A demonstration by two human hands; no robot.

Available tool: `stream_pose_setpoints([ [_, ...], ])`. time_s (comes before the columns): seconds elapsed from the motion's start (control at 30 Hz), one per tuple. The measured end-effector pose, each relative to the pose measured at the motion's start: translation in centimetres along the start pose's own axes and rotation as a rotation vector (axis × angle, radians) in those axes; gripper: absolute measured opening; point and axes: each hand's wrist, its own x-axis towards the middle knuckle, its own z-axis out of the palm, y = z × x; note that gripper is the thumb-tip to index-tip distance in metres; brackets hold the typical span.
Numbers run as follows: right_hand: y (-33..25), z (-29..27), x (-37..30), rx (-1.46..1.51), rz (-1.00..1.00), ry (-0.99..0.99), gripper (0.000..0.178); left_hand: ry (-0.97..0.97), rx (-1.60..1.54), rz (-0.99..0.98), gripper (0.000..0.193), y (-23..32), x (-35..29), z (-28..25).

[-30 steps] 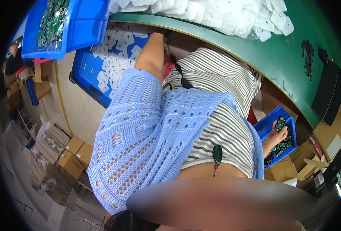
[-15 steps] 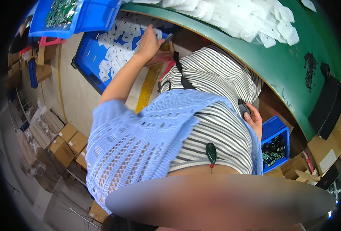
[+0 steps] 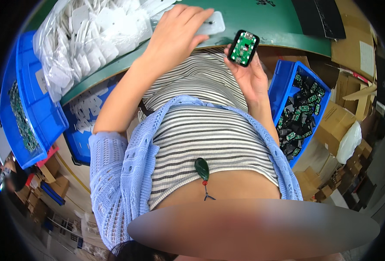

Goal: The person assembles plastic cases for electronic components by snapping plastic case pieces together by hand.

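right hand (image 3: 250, 78): holding board (image 3: 243, 48) | left hand (image 3: 175, 35): fingers spread at plate (image 3: 215, 25), contact unclear | board: likely light, stiff, fragile; best held by black rim (image 3: 257, 42)

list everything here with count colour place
Housed circuit board: one, green/black, upper centre
Loose plate: one, white, top centre
Bagged plates: many, white, upper left
Table: one, green, top
Small parts: several, black, top edge
Panel: one, black, upper right
Right bin: one, blue, right, electronic units inside
Left bin: one, blue, left, circuit boards inside
Tray: one, blue, below table, white plates inside
Cartons: several, brown, both sides
Plastic bag: one, white, right
Pendant: one, green, chest
Striped top: one, black/white, torso
Cardigan: one, light blue, torso
Left hand: one, bare, at loose plate
Right hand: one, bare, holding housed circuit board
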Motion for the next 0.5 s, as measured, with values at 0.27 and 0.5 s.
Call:
stream_pose_setpoints([
  [0.27,-3.6,2.6,3.0,-0.820,-0.394,0.191,0.034,0.120,-0.285,0.127,0.059,-2.2,2.7,4.4],
  [0.5,-3.9,5.5,7.1,-1.649,-0.608,-0.028,0.033,0.022,-0.372,-0.329,0.045,-1.4,1.4,2.3],
])
